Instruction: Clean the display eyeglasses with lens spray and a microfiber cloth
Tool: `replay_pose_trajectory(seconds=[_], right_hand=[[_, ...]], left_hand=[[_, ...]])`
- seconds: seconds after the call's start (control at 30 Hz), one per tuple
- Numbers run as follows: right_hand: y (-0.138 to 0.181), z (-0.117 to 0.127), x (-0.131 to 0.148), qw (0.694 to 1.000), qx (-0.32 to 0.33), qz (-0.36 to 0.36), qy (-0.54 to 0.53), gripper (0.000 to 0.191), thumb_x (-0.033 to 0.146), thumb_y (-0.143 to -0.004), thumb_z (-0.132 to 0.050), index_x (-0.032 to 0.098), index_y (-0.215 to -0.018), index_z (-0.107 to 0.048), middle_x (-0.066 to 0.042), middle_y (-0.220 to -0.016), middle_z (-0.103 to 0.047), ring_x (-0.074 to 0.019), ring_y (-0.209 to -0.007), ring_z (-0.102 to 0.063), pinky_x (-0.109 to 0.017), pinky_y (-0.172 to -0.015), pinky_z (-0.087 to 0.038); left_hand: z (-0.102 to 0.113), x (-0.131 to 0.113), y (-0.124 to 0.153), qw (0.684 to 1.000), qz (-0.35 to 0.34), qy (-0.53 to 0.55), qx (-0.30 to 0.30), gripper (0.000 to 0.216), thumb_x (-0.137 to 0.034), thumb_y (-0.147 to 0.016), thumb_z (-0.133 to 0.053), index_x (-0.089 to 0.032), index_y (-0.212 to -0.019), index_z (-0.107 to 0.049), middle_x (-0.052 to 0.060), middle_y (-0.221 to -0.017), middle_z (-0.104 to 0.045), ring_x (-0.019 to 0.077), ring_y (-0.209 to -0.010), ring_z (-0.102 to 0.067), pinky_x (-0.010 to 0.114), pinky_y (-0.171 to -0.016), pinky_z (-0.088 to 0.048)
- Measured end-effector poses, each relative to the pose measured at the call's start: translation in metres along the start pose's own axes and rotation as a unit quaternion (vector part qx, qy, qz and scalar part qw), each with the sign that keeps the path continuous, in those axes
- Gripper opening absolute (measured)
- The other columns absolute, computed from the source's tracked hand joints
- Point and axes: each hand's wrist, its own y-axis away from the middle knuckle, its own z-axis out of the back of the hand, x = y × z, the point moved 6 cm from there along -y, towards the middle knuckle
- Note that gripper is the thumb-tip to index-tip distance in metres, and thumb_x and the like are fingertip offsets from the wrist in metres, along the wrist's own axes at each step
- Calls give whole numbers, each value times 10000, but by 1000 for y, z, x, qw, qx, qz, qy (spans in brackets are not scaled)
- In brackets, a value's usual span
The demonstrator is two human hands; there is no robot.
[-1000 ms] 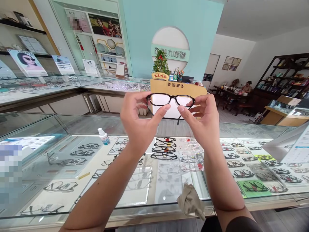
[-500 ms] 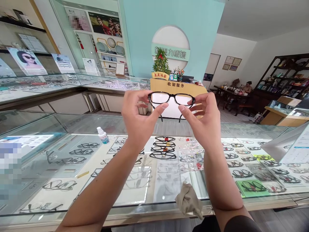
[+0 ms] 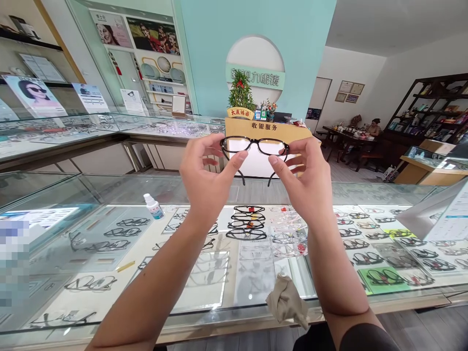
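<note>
Glasses (image 3: 255, 145), one black pair, were held up at chest height over the counter (image 3: 109, 192), well above the glass and in front of the far cashier desk (image 3: 268, 127). Left hand (image 3: 206, 183) was closed in a pinch on the left lens rim, thumb below and fingers above; right hand (image 3: 305, 178) was pinched likewise on the right rim. Both temples hung open and down between the hands.

Risks, as judged:
- Fingertips sat on or beside the lenses; smudging seemed likely.
- Grip was by rims only; opposed twisting might bend the bridge.
- A slip would drop the pair onto the glass top, which could chip a lens or scratch the counter.

Count on hand:
- Glasses held: one.
- Hands: two.
- Cloth (image 3: 287, 302), crumpled, near edge of counter: one.
- Spray bottle (image 3: 153, 206), upright, left of the hands: one.
- Display frames (image 3: 246, 223) under the glass: many, too numerous and small to count exactly.
</note>
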Motion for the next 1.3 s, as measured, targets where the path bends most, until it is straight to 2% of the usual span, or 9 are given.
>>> replay_pose_trajectory(seconds=[0.13, 0.33, 0.57, 0.8, 0.93, 1.3], right_hand=[[1, -2, 2, 1000, 0, 12, 21, 334, 556, -1000, -723, 288, -1151, -594, -50, -1156, -790, -198, -855, -760, -352, -682, -588], [3, -4, 5, 1000, -5, 14, 17, 319, 526, -1002, -732, 285, -1154, -587, -49, -1183, -775, -190, -849, -753, -352, -686, -594], [2, -2, 5, 999, -15, 25, 46, 279, 493, -1022, -713, 284, -1183, -620, -73, -1268, -743, -206, -929, -742, -356, -700, -581], [1, -1, 0, 998, -13, 16, 56, 287, 450, -1034, -682, 269, -1257, -665, -74, -1231, -759, -205, -920, -719, -370, -745, -563], [0, -2, 1, 998, -6, -2, 55, 277, 447, -1032, -671, 263, -1239, -688, -73, -1227, -778, -205, -899, -722, -386, -765, -557], [0, -5, 3, 997, 0, -29, 65, 346, 556, -1002, -704, 249, -1162, -702, -77, -1174, -801, -211, -858, -723, -374, -743, -536]], left_hand=[[-1, 7, 1, 1000, 25, 1, -8, 590, -619, -817, -922, -302, -1265, -705, 67, -1158, -747, 254, -965, -730, 430, -794, -594], [-2, 9, -2, 999, 42, 17, -6, 563, -622, -817, -919, -283, -1217, -716, 68, -1161, -775, 260, -1002, -749, 441, -838, -602], [-1, 4, -1, 1000, 12, 18, -22, 543, -619, -816, -922, -290, -1184, -696, 53, -1152, -775, 268, -1057, -749, 452, -854, -601], [1, -6, 4, 998, -35, -3, -50, 526, -576, -814, -940, -297, -1164, -664, 51, -1145, -719, 265, -1026, -723, 452, -824, -601], [1, -11, 6, 996, -52, -34, -58, 542, -621, -816, -925, -304, -1160, -652, 53, -1121, -702, 263, -995, -710, 476, -844, -609], [3, -15, 8, 998, -35, -17, -55, 536, -626, -816, -928, -317, -1158, -654, 60, -1133, -670, 269, -1006, -684, 530, -918, -592]])
